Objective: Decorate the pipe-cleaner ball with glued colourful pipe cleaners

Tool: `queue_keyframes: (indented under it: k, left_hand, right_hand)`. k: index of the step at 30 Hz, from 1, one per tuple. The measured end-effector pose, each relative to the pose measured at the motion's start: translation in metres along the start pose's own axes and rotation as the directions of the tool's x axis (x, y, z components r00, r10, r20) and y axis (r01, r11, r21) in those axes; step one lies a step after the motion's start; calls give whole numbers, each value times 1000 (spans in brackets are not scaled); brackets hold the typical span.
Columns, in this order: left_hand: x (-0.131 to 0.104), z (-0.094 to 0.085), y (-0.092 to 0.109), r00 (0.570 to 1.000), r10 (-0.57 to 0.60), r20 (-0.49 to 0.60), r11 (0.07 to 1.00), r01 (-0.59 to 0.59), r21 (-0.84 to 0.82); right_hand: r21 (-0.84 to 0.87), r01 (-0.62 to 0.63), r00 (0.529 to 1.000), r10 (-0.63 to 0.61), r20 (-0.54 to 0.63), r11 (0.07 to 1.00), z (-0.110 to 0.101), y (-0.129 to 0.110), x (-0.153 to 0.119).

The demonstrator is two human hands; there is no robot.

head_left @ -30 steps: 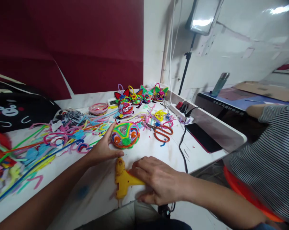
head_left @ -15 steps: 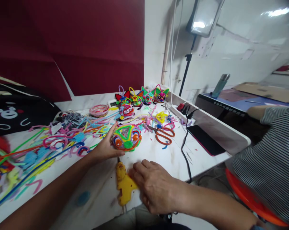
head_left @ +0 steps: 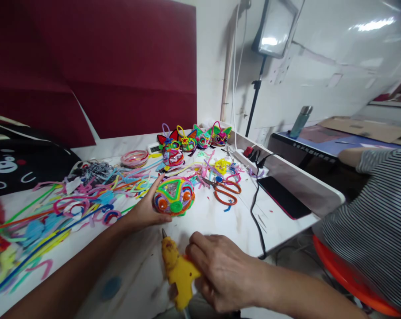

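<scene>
My left hand (head_left: 149,208) grips a round ornament (head_left: 174,196) made of colourful coiled pipe cleaners, with a green nose and two orange eyes facing me. Below it, a yellow glue gun (head_left: 179,277) points its dark nozzle up toward the ornament, not touching it. My right hand (head_left: 220,268) is closed around the glue gun's right side; the fingertips are partly hidden. Orange-handled scissors (head_left: 227,192) lie open to the ornament's right. Behind stand several finished ornaments with ears and hanging loops (head_left: 187,142).
Loose pipe cleaners (head_left: 67,212) cover the table's left side. A black phone (head_left: 285,198), a dark cable (head_left: 253,204) and a power strip (head_left: 253,157) are at the right. A person in a striped sleeve (head_left: 369,221) sits beyond the raised table edge (head_left: 306,175).
My right hand and the glue gun have moved slightly down and right, away from the ornament. My left hand still holds the ornament. The camera view has shifted a little.
</scene>
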State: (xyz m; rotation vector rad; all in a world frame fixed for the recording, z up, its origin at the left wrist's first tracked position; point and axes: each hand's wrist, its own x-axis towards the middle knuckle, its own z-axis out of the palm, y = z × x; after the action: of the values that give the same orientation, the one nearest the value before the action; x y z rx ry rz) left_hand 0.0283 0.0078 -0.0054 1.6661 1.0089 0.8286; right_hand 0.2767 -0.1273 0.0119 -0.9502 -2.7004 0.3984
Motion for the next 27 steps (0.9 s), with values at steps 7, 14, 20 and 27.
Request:
queue_keyframes:
  k: [7, 14, 20, 27]
  left_hand:
    - [4, -25, -5, 978, 209, -3, 949, -202, 242]
    - [21, -26, 19, 856, 516, 37, 657, -423, 624]
    - [27, -20, 19, 821, 568, 57, 626, -476, 618]
    - [27, -24, 20, 825, 558, 88, 623, -486, 613]
  right_hand:
    - [528, -12, 972, 134, -192, 849, -35, 17, -35]
    - [924, 16, 925, 346, -159, 382, -52, 61, -19]
    - [989, 33, 953, 294, -75, 145, -51, 87, 4]
    - [997, -16, 952, 305, -9, 78, -57, 92, 14]
